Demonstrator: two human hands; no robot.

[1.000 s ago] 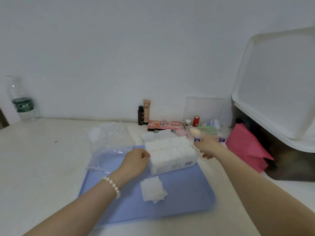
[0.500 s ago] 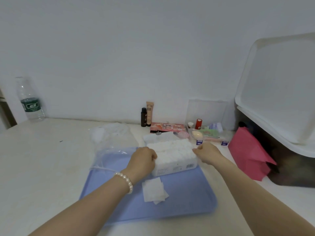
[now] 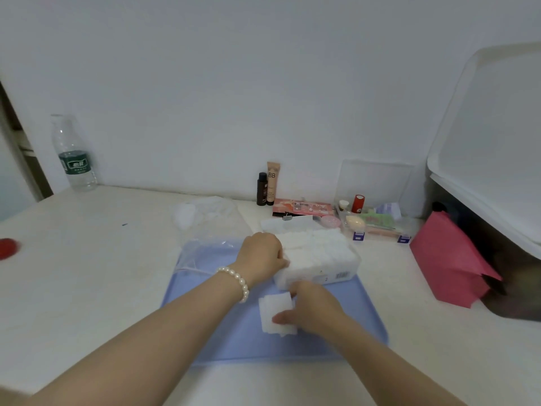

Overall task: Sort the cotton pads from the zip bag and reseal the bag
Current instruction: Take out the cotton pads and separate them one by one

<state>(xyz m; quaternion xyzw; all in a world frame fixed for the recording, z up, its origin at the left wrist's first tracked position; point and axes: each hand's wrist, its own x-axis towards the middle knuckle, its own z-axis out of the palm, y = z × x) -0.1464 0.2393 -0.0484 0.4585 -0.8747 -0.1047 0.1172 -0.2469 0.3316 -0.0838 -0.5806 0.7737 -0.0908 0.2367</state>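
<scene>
Right hand (image 3: 311,310) moved onto loose pads (image 3: 276,316), beside pack (image 3: 319,256).

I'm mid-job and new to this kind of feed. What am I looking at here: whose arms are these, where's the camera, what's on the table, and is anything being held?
No machine here: these are a person's two bare arms, filmed by one wide-angle camera worn on the head, looking forward and down.

On the white table lies a blue tray. On it sits a clear pack of cotton pads, with a small pile of loose pads nearer the person. A clear zip bag lies partly on the tray's far left corner.

The left hand, with a pearl bracelet, rests against the pack's left end. The right hand touches the loose pads; whether it grips them is unclear. Cosmetics stand by the wall, a water bottle far left.
</scene>
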